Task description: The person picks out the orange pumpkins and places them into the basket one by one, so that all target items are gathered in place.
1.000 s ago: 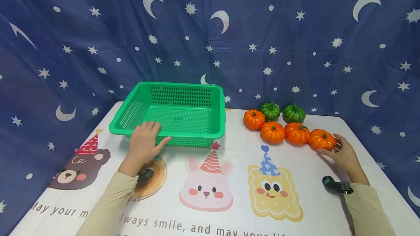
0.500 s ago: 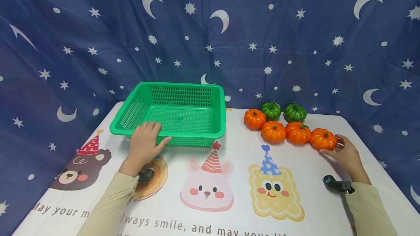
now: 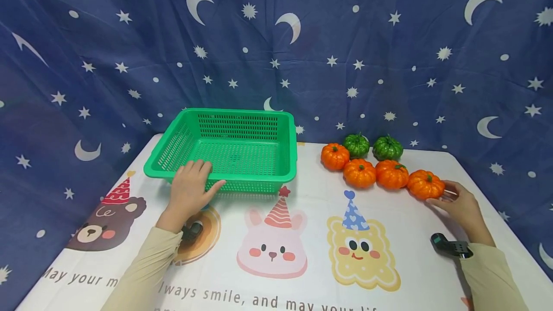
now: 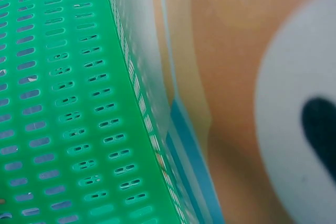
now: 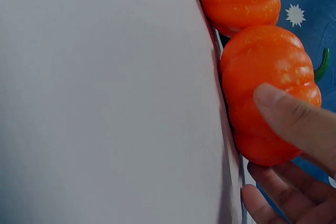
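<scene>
A green plastic basket point(image 3: 242, 176) with slotted walls stands at the left back of the table. My left hand point(image 3: 188, 188) holds its front rim, fingers over the edge and thumb along the outside; the left wrist view shows the slotted basket wall point(image 4: 68, 103) but no plain view of the fingers. At the right, my right hand point(image 3: 462, 208) is beside the endmost orange pumpkin point(image 3: 426, 185), thumb and fingers spread. In the right wrist view the thumb point(image 5: 299, 119) overlaps that pumpkin point(image 5: 262, 77), with the fingers beneath it; contact is hard to tell.
Several orange pumpkins, one of them at the left end point(image 3: 335, 156), lie in a row beside two green pumpkins point(image 3: 356, 146) at the back right. A printed white cloth point(image 3: 315, 234) covers the table. A blue curtain point(image 3: 242, 42) hangs behind.
My right hand has shifted slightly right and toward me, beside the endmost pumpkin. My left hand and the basket have stayed in place.
</scene>
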Motion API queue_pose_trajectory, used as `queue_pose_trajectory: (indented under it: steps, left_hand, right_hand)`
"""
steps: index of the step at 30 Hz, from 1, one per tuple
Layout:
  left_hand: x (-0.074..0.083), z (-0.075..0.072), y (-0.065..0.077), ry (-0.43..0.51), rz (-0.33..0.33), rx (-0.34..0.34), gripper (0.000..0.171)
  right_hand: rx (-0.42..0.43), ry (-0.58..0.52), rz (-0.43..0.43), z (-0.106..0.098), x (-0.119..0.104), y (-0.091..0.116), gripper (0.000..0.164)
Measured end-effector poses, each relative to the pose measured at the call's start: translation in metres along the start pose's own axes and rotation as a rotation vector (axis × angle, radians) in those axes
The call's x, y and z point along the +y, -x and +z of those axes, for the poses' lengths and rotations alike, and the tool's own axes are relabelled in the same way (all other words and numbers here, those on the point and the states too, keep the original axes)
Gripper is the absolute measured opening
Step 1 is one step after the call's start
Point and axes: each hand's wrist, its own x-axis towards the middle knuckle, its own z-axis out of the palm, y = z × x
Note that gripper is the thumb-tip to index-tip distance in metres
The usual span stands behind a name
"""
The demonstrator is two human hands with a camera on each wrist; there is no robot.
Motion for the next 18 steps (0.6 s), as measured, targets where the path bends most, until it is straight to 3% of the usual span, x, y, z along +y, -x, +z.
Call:
queue_pose_trajectory:
  steps: [10,18]
  left_hand:
    - [-0.001,0.000,-0.001,-0.001,0.001,-0.024,0.051]
    - [-0.002,0.001,0.001,-0.011,-0.001,-0.020,0.070]
  right_hand:
    - [-0.078,0.003,-0.057,-0.003,0.000,-0.005,0.097]
    - [-0.160,0.018,-0.118,-0.008,0.003,-0.013,0.102]
